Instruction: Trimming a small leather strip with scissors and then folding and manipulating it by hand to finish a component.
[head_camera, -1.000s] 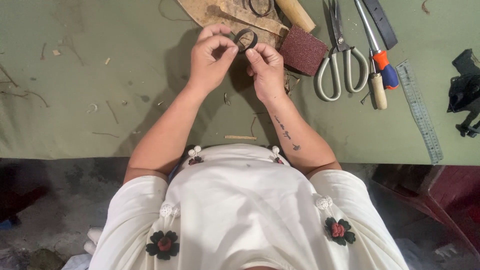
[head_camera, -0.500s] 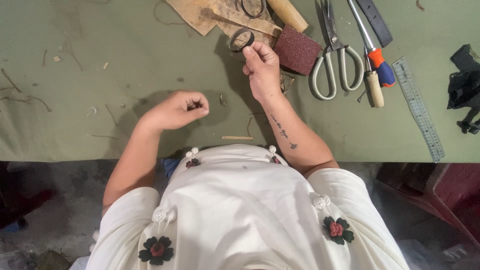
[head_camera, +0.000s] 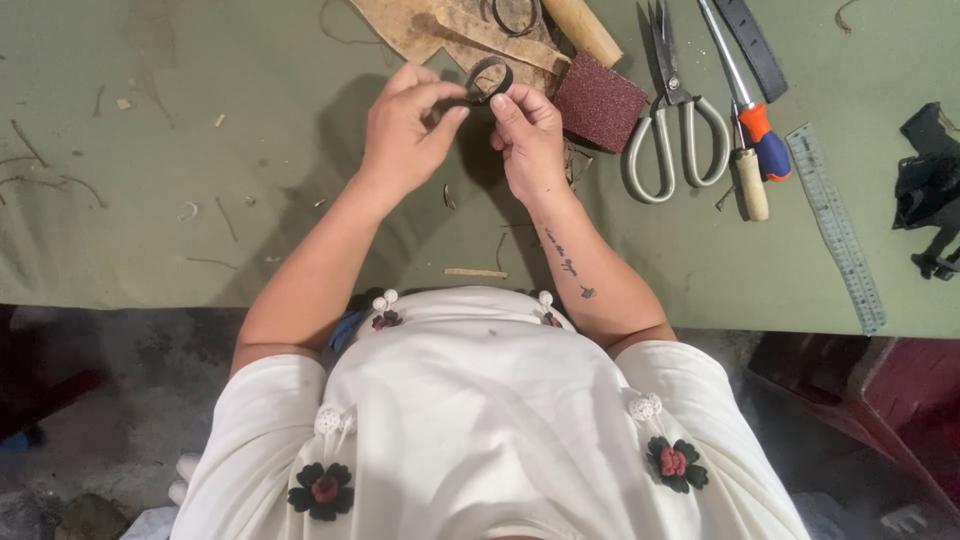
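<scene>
**Head view: both hands on a small dark ring**

Head camera looked down on a green table (head_camera: 150, 200), the largest thing in sight and the landmark. Tan paper sheets (head_camera: 430, 25) lay at its far edge. Right of them sat pale-handled scissors (head_camera: 680, 130), a grey ruler (head_camera: 835, 225), a dark red sanding block (head_camera: 600, 100), and an orange-and-blue-handled screwdriver (head_camera: 750, 110). Near the block, the left hand (head_camera: 405, 140) and right hand (head_camera: 530, 140) came together, fingertips pinched on a small dark ring (head_camera: 488, 78) raised just above the table.
</scene>
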